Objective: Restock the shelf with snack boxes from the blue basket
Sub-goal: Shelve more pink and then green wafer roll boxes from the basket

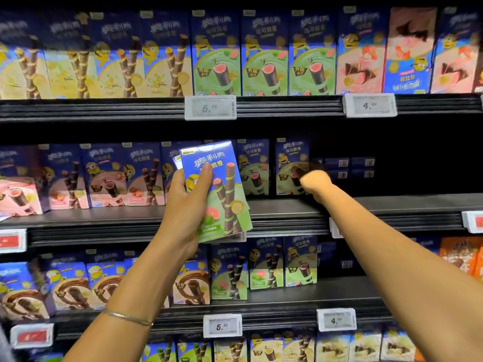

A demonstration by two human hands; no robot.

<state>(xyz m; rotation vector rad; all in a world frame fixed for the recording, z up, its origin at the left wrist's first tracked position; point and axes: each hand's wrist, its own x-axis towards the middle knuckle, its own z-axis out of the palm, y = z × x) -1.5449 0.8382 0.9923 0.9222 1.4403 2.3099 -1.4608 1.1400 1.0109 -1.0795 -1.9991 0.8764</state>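
Nearest: left hand [184,205], thumb and fingers wrapped round a fanned stack of blue-and-green cardboard snack boxes [224,197], held before the black middle shelf [366,205].
Right hand [315,182]: curled against the shelved green-fronted box [288,163]; grip not discernible.
Risk: the loose stack may slide apart; knuckles may topple that box.
Shelf contents: upright rows, dark gap at right.
The blue basket is not in view.

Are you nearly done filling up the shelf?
Partway. Some green boxes already stand on the middle shelf. The left hand grips a stack of boxes. The right hand reaches to the rightmost standing box, but its grip is blurred. The dark gap beside it is unfilled. The basket is out of view.
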